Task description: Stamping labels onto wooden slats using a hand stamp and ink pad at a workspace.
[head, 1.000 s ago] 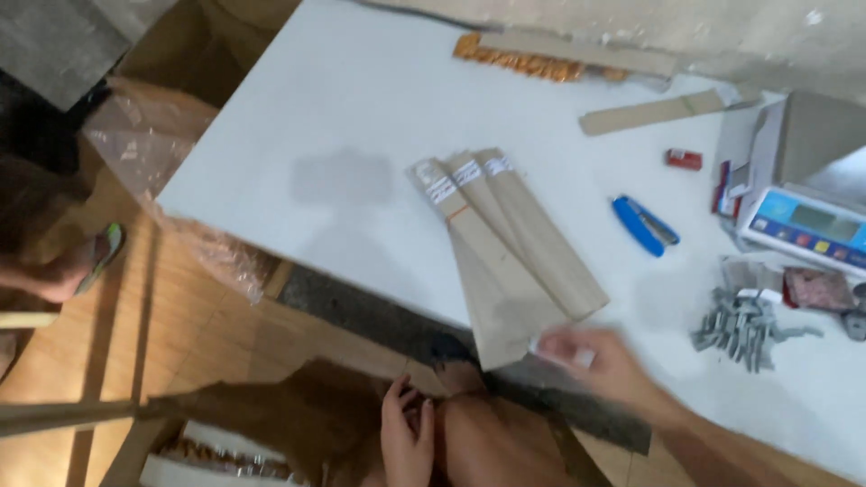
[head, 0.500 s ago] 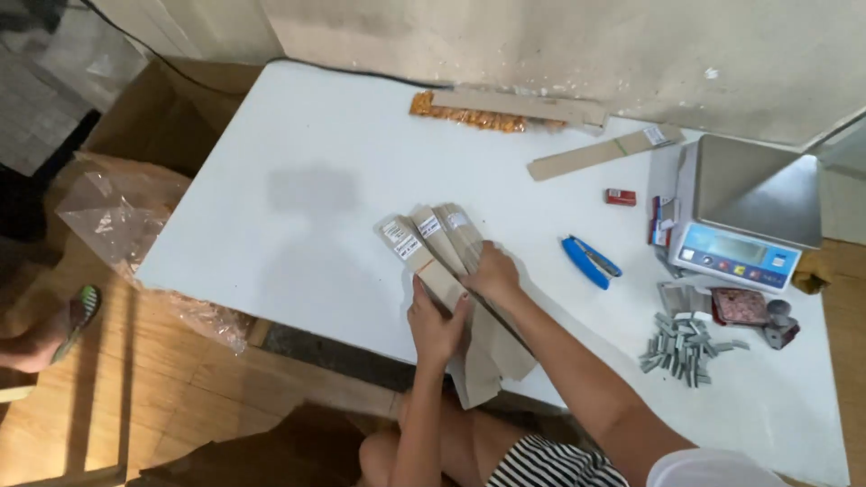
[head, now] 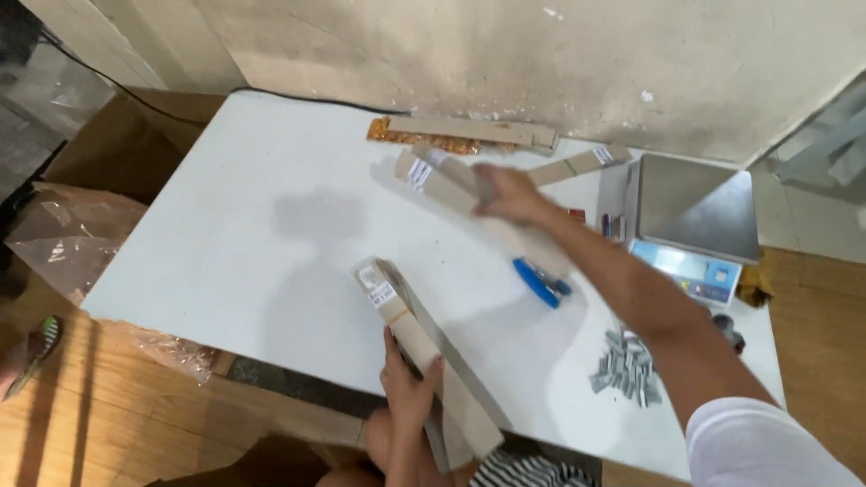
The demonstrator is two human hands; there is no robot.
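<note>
- White table (head: 271, 234) set against a stained, pale wall, with wooden floor at the near left.
- Left hand (head: 410, 388): fingers closed around a long tan packet (head: 406, 325) with a small white label at its far end; the packet lies on the table near its front edge, over a second, greyer strip.
- Right hand (head: 510, 194): reached across toward the far side of the table, fingers gripping a pair of similar tan packets (head: 442, 180), blurred, held just above the surface.
- More packets (head: 478, 131) lie along the wall; one of them is clear and shows orange-brown contents. Another tan packet (head: 577, 164) lies angled beside the scale.
- Digital scale (head: 695, 216) with a bare steel pan stands at the right.
- Blue tool (head: 539, 281) lies between the two hands.
- Heap of grey metal clips (head: 624, 372) lies loose on the table near the right forearm.
- Crumpled clear plastic bag (head: 63, 243) sits on the floor at the left; its contents cannot be made out.
</note>
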